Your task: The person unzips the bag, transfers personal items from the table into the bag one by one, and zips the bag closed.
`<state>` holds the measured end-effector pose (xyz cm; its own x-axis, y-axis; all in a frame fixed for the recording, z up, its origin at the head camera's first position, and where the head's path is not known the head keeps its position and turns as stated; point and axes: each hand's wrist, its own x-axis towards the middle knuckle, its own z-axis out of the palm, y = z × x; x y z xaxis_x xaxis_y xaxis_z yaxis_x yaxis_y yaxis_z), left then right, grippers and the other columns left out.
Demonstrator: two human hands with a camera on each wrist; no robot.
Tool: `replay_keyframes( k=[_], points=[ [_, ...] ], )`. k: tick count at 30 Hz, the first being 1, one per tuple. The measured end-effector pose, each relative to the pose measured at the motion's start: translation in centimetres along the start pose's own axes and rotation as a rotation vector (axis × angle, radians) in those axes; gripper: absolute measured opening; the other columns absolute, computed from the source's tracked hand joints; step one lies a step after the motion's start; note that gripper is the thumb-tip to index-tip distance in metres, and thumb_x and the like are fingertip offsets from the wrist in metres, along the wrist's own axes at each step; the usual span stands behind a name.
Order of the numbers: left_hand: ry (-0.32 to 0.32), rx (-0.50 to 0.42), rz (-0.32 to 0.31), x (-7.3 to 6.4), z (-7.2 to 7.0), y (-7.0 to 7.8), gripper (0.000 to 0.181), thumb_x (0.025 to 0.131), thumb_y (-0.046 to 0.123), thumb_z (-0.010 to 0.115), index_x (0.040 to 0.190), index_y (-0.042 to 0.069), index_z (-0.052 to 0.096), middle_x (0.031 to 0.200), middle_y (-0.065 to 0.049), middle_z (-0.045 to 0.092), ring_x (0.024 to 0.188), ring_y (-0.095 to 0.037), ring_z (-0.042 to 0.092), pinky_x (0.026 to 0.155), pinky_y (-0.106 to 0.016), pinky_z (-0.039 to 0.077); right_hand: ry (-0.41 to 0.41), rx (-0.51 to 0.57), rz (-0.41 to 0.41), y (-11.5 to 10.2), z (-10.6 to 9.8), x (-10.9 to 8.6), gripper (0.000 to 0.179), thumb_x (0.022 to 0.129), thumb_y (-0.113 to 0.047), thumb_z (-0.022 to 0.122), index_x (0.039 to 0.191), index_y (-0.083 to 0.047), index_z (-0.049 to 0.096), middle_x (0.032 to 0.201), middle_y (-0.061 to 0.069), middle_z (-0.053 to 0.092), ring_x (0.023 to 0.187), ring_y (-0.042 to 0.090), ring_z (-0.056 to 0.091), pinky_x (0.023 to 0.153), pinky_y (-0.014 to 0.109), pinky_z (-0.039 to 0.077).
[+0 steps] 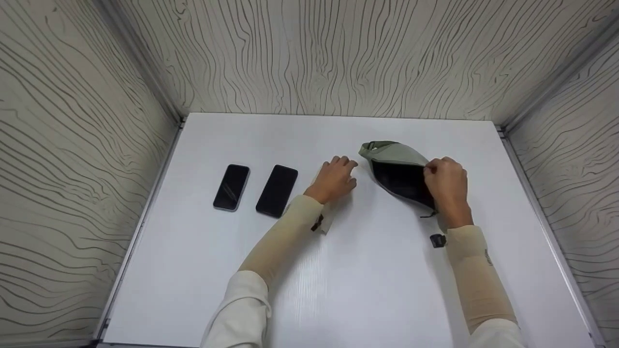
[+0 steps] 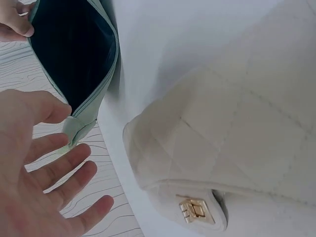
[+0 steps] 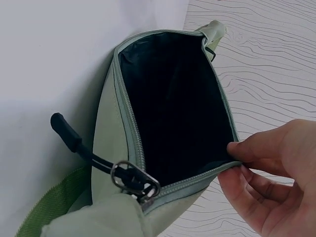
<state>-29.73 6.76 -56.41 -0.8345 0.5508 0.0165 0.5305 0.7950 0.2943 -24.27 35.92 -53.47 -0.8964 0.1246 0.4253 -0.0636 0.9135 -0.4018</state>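
A pale green waist bag [image 1: 397,153] sits toward the right of the table, its zipper undone and its dark lining showing. My right hand [image 1: 447,181] pinches the edge of its opening between thumb and fingers, keeping the mouth wide. A black zipper pull [image 3: 66,134] dangles at the near end. Apart from the bag, my left hand [image 1: 333,180] hovers at its left with fingers spread and nothing held. Beneath the left wrist lies a cream quilted purse [image 2: 222,133] with a gold clasp [image 2: 196,211]; the arm hides most of it in the head view.
Two dark-screened phones, a smaller phone [image 1: 232,188] and a larger phone [image 1: 277,191], lie side by side left of the left hand. A black buckle [image 1: 437,240] rests beside the right wrist. Wood-patterned panels [image 1: 319,58] wall the white table [image 1: 367,290] at the back and sides.
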Motion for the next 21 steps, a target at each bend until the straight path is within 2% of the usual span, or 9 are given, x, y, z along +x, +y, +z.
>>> replay_keyframes(
  k=[10,21],
  points=[
    [0.036,-0.05,-0.009,-0.5,-0.7,-0.7,0.045,0.106,0.028,0.062,0.148,0.013,0.059,0.141,-0.007,0.064,0.132,-0.027,0.057,0.102,-0.048,0.053,-0.015,0.009,0.005,0.0,0.1,-0.1,0.013,0.093,0.001,0.068,0.094,0.01,0.079,0.089,0.029,0.072,0.085,0.049,0.07,0.078,0.061,0.055],
    [0.038,-0.09,-0.042,-1.5,-2.2,-1.5,0.049,0.107,0.033,0.062,0.151,0.014,0.056,0.144,-0.007,0.061,0.136,-0.026,0.055,0.108,-0.05,0.052,-0.015,0.021,0.027,0.1,0.0,-0.2,0.013,0.094,0.002,0.07,0.096,0.01,0.079,0.09,0.03,0.072,0.086,0.049,0.071,0.078,0.06,0.056]
  ],
)
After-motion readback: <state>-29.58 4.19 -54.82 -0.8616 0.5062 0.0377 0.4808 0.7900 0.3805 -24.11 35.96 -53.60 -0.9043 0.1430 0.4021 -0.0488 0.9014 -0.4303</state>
